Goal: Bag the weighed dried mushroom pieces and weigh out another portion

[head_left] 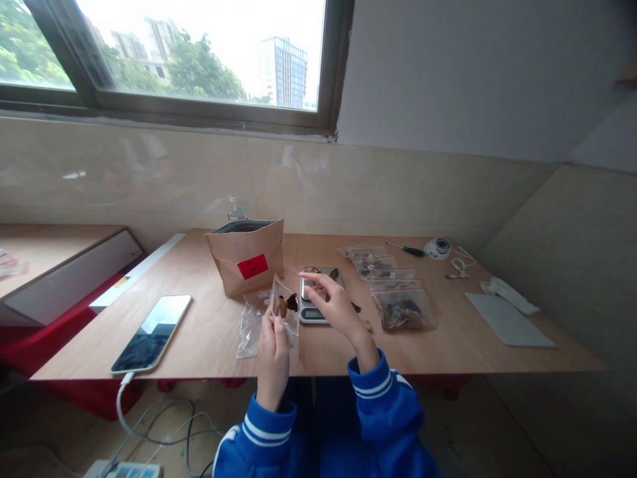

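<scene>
My left hand (273, 348) grips a small clear plastic bag (277, 291) between thumb and fingers. Brown and dark dried pieces (283, 306), resembling dried mushroom, show at the bag. Over a small digital scale (313, 315), my right hand (334, 304) has its fingers apart and holds nothing that I can see. A few similar brown pieces (334, 273) lie on the scale's plate, partly hidden by that hand. More clear plastic (247, 335) rests on the table beside my left hand.
A brown paper pouch (226, 265) with a red label stands open behind the bag. Filled zip bags (405, 311) lie in a row to the right. A charging phone (152, 334) is at left; a screwdriver (413, 251), a white camera (438, 248) and paper (507, 322) are at right.
</scene>
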